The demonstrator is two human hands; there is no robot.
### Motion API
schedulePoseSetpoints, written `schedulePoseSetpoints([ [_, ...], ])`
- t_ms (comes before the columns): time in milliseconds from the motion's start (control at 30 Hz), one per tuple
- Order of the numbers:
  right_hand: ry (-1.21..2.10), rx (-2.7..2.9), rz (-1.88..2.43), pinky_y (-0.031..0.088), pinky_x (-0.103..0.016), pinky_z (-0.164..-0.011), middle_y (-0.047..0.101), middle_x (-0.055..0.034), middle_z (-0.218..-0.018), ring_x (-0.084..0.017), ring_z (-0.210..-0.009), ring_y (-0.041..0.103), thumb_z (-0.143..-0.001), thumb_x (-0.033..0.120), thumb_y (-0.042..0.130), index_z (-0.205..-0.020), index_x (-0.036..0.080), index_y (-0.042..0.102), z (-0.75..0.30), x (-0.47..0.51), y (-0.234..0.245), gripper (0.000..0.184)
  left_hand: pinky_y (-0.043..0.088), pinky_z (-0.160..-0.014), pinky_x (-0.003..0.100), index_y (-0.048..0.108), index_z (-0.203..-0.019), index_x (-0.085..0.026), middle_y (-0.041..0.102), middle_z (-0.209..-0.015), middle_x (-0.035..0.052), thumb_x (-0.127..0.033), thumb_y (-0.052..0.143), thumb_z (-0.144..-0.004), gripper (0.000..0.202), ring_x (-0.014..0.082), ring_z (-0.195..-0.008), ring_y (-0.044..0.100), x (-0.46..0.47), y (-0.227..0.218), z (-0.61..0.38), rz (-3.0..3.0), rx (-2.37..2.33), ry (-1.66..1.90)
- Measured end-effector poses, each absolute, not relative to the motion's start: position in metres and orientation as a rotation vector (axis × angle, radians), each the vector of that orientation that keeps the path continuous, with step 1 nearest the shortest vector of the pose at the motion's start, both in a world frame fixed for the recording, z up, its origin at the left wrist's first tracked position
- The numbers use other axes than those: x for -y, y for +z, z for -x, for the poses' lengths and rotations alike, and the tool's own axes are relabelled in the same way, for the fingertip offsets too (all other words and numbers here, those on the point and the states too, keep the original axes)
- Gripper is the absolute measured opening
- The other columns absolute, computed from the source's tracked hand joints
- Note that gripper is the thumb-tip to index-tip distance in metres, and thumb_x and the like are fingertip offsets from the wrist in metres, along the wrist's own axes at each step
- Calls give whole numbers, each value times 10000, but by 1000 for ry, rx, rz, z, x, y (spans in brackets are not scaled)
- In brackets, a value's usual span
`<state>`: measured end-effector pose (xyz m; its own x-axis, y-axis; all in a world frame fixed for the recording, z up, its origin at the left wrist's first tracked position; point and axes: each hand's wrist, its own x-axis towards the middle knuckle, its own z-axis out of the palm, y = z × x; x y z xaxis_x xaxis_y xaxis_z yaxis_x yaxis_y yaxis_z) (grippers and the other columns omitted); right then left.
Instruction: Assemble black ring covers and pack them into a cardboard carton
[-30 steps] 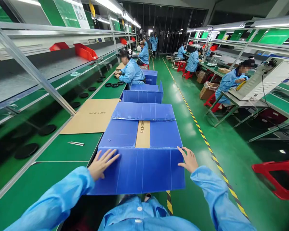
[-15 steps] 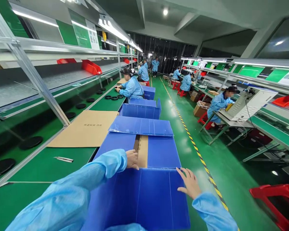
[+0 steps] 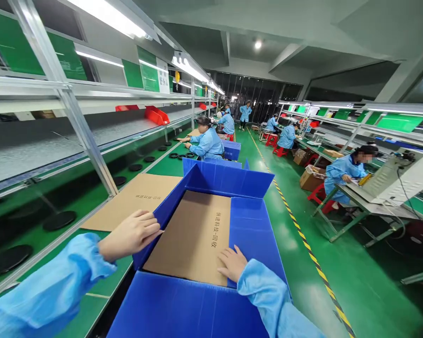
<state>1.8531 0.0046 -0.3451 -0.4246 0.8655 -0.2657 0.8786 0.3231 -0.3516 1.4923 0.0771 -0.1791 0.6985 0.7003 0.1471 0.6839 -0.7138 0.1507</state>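
A blue corrugated plastic box [image 3: 250, 225] stands in front of me with its flaps open. A brown cardboard sheet [image 3: 192, 234] with printed characters lies flat inside it. My left hand [image 3: 132, 234] grips the raised left flap of the box, fingers curled over its edge. My right hand [image 3: 232, 263] rests near the cardboard's near right corner, fingers bent, at the edge of the right flap. The near flap [image 3: 183, 310] hangs toward me.
A second cardboard sheet [image 3: 137, 199] lies on the green bench [image 3: 91, 281] at left, beside black discs [image 3: 58, 219]. More blue boxes [image 3: 229, 150] stand ahead. Several people in blue coats sit along both lines. A yellow-striped aisle [image 3: 303, 244] runs on the right.
The side flaps, almost shut over the cardboard a second ago, now stand open. My left hand moved to the left flap and my right hand moved into the box. The view tilted up.
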Motion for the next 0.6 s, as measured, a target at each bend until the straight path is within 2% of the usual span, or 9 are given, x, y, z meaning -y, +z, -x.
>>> schedulePoseSetpoints([
  [100, -554, -2527, -1638, 172, -578, -1219, 588, -138, -1364, -300, -1328, 472, -857, 407, 640, -1346, 184, 585, -1851, -5, -345, 541, 360, -1103, 511, 744, -946, -303, 705, -1161, 81, -440, 483, -900, 299, 339, -1180, 563, -83, -185, -1455, -2676, -1416, 603],
  [167, -454, -2574, -1609, 186, -554, -1221, 636, -145, -1216, -304, -1243, 523, -818, 385, 641, -1135, 158, 700, -1860, -4, -326, 394, 354, -1132, 520, 750, -996, -310, 663, -1289, 67, -447, 499, -853, 320, 364, -1249, 535, -85, -194, -1437, -2538, -1579, 769],
  [233, -378, -2638, -1661, 199, -524, -1225, 653, -115, -1073, -279, -1140, 569, -771, 281, 611, -912, 175, 729, -1878, -2, -297, 212, 402, -1102, 525, 752, -990, -301, 668, -1281, 77, -481, 503, -819, 351, 374, -1169, 596, -89, -202, -1422, -2419, -1687, 846],
  [267, -360, -2677, -1730, 216, -506, -1224, 652, -97, -1039, -262, -1113, 580, -739, 214, 581, -849, 189, 718, -1890, -1, -281, 177, 423, -1086, 524, 751, -981, -294, 672, -1270, 79, -499, 503, -809, 365, 371, -1127, 622, -90, -204, -1415, -2377, -1717, 870],
  [367, -318, -2792, -2044, 318, -461, -1183, 635, -94, -1160, -253, -1215, 547, -665, 112, 497, -813, 214, 702, -1936, 9, -237, 273, 472, -1053, 487, 742, -963, -280, 687, -1234, 63, -553, 524, -781, 395, 348, -1049, 659, -95, -209, -1398, -2315, -1746, 957],
  [467, -229, -2746, -2444, 373, -466, -1145, 572, -107, -1341, -277, -1318, 489, -684, 147, 486, -857, 219, 735, -1987, 29, -212, 311, 509, -1021, 442, 737, -942, -294, 700, -1217, 31, -583, 530, -764, 398, 325, -1013, 670, -97, -215, -1401, -2326, -1688, 1028],
  [600, -348, -2475, -2920, 456, -462, -1058, 662, -90, -1227, -271, -1152, 618, -690, 253, 516, -917, 240, 783, -2046, 54, -198, 350, 485, -1036, 577, 729, -884, -277, 697, -1212, 61, -533, 565, -717, 347, 382, -1033, 667, -98, -228, -1436, -2260, -1513, 1141],
])
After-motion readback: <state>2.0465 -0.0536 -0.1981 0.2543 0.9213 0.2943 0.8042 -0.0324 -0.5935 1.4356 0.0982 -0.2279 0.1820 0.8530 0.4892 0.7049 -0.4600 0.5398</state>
